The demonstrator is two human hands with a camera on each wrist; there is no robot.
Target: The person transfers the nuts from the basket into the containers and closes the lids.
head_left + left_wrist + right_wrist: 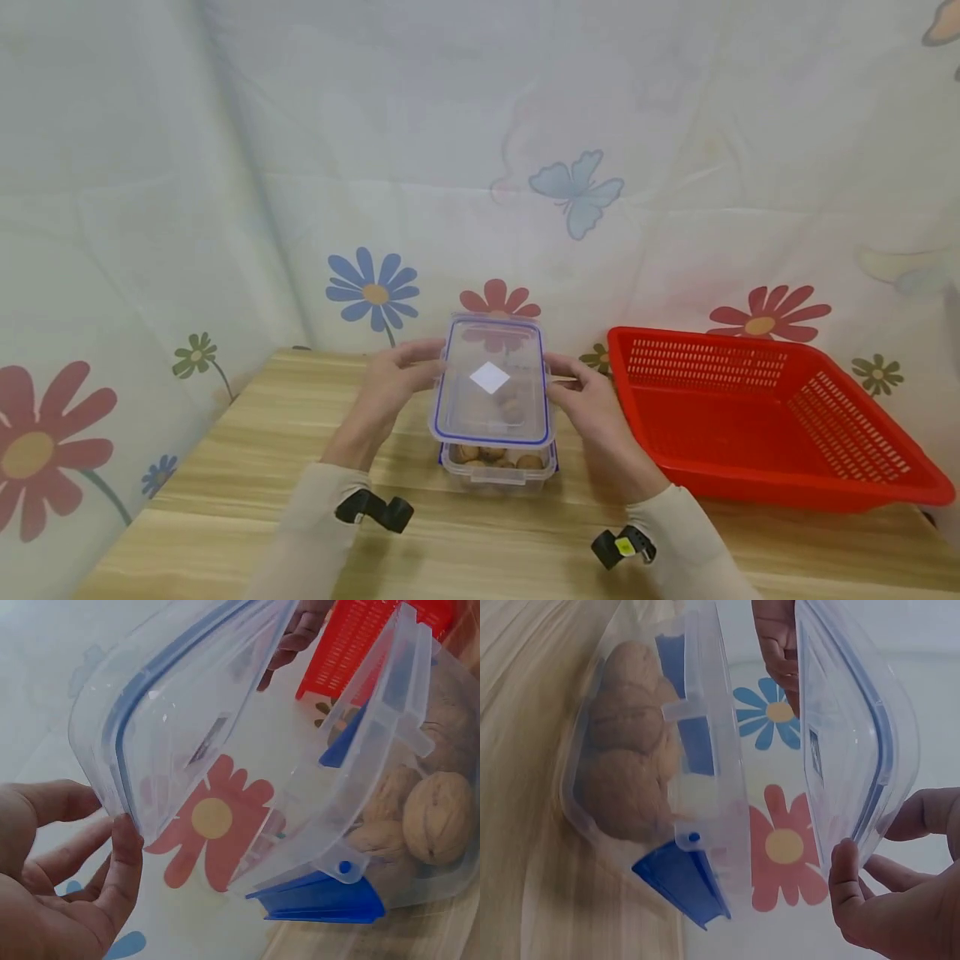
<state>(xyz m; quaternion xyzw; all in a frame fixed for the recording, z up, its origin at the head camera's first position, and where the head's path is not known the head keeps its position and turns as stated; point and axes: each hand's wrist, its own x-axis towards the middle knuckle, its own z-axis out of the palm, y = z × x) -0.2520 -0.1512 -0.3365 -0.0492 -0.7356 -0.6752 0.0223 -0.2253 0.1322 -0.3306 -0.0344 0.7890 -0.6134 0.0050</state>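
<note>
A clear lid [491,408] with a blue seal is held above a clear plastic box [498,477], apart from its rim. My left hand [390,392] pinches the lid's left edge between thumb and fingers, as the left wrist view shows. On the opposite edge, my right hand [592,404] pinches it the same way. Several walnuts [439,817] lie inside the box, visible through its wall. Blue side latches [682,881] hang folded outward from the box. A white diamond-shaped patch [490,377] shows on the lid's top.
To the right stands a red plastic basket [720,483] with slotted walls, close to my right hand. The wooden table [247,467] ends at the back against a flower-printed cloth [420,200].
</note>
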